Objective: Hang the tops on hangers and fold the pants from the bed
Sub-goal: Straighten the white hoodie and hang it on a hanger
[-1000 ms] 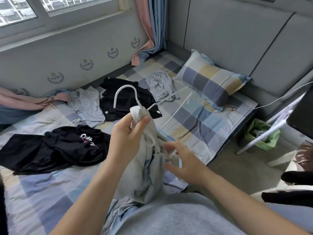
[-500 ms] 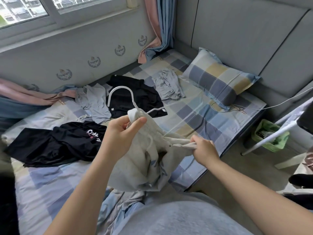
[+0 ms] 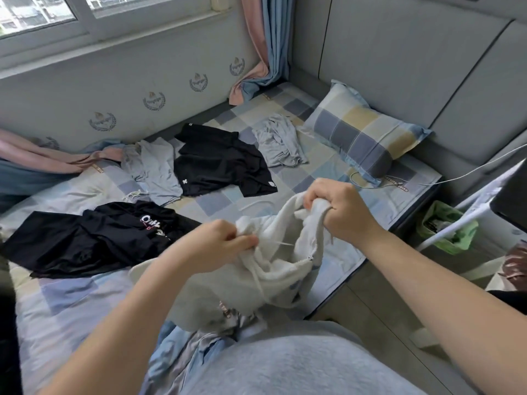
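Observation:
I hold a white hooded top (image 3: 228, 283) bunched above the bed's front edge. My left hand (image 3: 219, 243) grips its fabric on the left, and my right hand (image 3: 339, 209) grips a fold of it higher on the right. A white hanger (image 3: 258, 205) lies mostly hidden inside the top; only a thin curve shows behind it. On the checked bed (image 3: 71, 303) lie a black top with white lettering (image 3: 94, 240), a black T-shirt (image 3: 219, 161), a pale grey garment (image 3: 154, 172) and a second light grey garment (image 3: 278, 142).
A checked pillow (image 3: 362, 132) rests against the grey headboard at the right. A white cable (image 3: 456, 175) runs across the bed's corner. A green-lined bin (image 3: 445, 226) and a white slanted bar (image 3: 467, 209) stand on the floor at the right. Curtains (image 3: 262, 47) hang at the window corner.
My right hand has risen and taken a fresh grip higher on the top. My left hand dropped lower, and the hanger's hook, once sticking up, is now hidden in the fabric.

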{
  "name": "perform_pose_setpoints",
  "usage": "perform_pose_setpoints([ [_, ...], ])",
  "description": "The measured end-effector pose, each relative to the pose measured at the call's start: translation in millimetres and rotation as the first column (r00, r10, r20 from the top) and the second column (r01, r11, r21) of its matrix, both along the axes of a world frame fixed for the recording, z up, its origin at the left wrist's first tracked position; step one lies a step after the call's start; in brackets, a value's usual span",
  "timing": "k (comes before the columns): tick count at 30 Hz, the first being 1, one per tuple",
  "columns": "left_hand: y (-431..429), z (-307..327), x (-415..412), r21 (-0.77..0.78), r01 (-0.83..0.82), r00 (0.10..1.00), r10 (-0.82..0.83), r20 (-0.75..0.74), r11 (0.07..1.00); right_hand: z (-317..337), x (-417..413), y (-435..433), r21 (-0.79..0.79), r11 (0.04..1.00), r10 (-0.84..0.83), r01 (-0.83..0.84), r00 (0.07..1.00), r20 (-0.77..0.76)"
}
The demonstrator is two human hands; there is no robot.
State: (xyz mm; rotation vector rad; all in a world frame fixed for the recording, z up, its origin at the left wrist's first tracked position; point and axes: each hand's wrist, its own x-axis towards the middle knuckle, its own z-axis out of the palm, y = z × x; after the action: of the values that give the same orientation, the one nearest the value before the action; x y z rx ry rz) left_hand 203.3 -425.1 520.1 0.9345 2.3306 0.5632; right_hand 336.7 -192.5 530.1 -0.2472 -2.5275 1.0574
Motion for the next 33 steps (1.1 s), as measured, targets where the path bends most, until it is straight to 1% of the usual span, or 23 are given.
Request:
perform_pose_setpoints([
  [2,16.1,-1.0,15.0,0.093,-0.007,0.999,0.012,-0.049,0.996,7.2,-10.9,-20.2,-0.055,0.997,0.048,-0.051,0.998,-0.047],
  [3,20.3,0.3,18.7,0.170,-0.032,0.997,0.043,-0.063,0.985,8.4,-13.7,-27.3,-0.088,0.994,0.065,-0.068,0.997,-0.030],
  [5,21.6,4.4,18.9,0.311,-0.087,0.992,0.112,-0.065,0.946,7.5,-15.3,-34.3,-0.105,0.991,0.089,-0.080,0.993,0.080],
  [6,20.3,6.0,17.6,0.352,-0.101,0.989,0.133,-0.068,0.931,6.4,-14.3,-34.6,-0.074,0.992,0.116,-0.106,0.981,0.154],
  [8,19.0,6.8,17.8,0.341,-0.094,0.979,0.148,-0.137,0.935,4.6,-12.2,-32.9,-0.043,0.976,0.216,-0.213,0.931,0.295],
  [10,21.2,2.2,19.8,0.300,-0.090,0.961,0.163,-0.226,0.950,4.4,-11.0,-32.8,-0.072,0.960,0.275,-0.270,0.869,0.411],
  [12,25.2,-2.9,20.8,0.318,-0.069,0.942,0.167,-0.291,0.946,1.5,-12.1,-33.0,-0.183,0.949,0.313,-0.256,0.828,0.465],
  [14,28.0,-7.2,19.4,0.351,-0.016,0.914,0.156,-0.374,0.936,-1.6,-12.4,-32.2,-0.363,0.911,0.352,-0.197,0.829,0.434],
  [15,29.1,-8.8,18.4,0.365,-0.018,0.891,0.181,-0.416,0.931,-3.2,-12.3,-31.9,-0.458,0.873,0.372,-0.165,0.834,0.407],
  [17,30.2,-13.3,18.3,0.441,-0.094,0.805,0.329,-0.494,0.893,-6.3,-11.6,-31.6,-0.601,0.790,0.408,-0.120,0.834,0.371],
  [18,31.2,-16.6,20.1,0.499,-0.148,0.770,0.416,-0.483,0.854,-7.6,-11.1,-32.0,-0.639,0.762,0.412,-0.103,0.839,0.356],
  [19,31.6,-21.8,24.2,0.540,-0.201,0.769,0.474,-0.430,0.817,-8.5,-11.4,-33.6,-0.666,0.741,0.399,-0.087,0.855,0.332],
  [20,31.7,-28.2,30.6,0.554,-0.254,0.805,0.491,-0.334,0.793,-9.4,-12.5,-35.0,-0.685,0.725,0.366,-0.065,0.879,0.304],
  [21,32.7,-33.8,38.3,0.528,-0.316,0.855,0.478,-0.201,0.788,-9.9,-14.9,-36.5,-0.700,0.713,0.317,-0.038,0.908,0.273],
  [22,34.6,-39.4,45.8,0.482,-0.376,0.890,0.453,-0.049,0.791,-10.3,-17.4,-37.5,-0.700,0.714,0.251,-0.006,0.936,0.247],
  [23,36.1,-46.5,50.1,0.437,-0.417,0.900,0.429,0.076,0.797,-11.1,-20.3,-38.1,-0.681,0.732,0.181,0.031,0.954,0.239],
  [24,37.6,-52.2,51.3,0.420,-0.438,0.897,0.419,0.143,0.795,-11.8,-22.5,-38.3,-0.637,0.768,0.126,0.064,0.961,0.248],
  [25,39.1,-55.5,48.5,0.443,-0.451,0.891,0.424,0.165,0.775,-12.6,-24.2,-38.0,-0.565,0.821,0.086,0.086,0.959,0.271],
  [26,41.2,-55.5,43.3,0.484,-0.473,0.878,0.442,0.184,0.736,-12.7,-25.3,-37.0,-0.468,0.879,0.059,0.092,0.953,0.298],
  [28,46.5,-45.2,29.9,0.563,-0.540,0.833,0.493,0.252,0.625,-8.1,-26.1,-34.2,-0.258,0.963,0.028,0.073,0.931,0.365],
  [29,48.9,-38.3,23.4,0.603,-0.560,0.814,0.515,0.270,0.569,-4.0,-26.3,-32.7,-0.183,0.982,0.021,0.057,0.917,0.398],
  [31,52.7,-24.3,12.1,0.672,-0.584,0.771,0.570,0.285,0.454,5.2,-27.2,-30.0,-0.094,0.995,0.022,0.021,0.900,0.436],
  [33,54.5,-13.6,-0.1,0.691,-0.617,0.724,0.618,0.308,0.378,12.7,-26.3,-27.4,-0.010,1.000,0.012,-0.009,0.886,0.463],
])
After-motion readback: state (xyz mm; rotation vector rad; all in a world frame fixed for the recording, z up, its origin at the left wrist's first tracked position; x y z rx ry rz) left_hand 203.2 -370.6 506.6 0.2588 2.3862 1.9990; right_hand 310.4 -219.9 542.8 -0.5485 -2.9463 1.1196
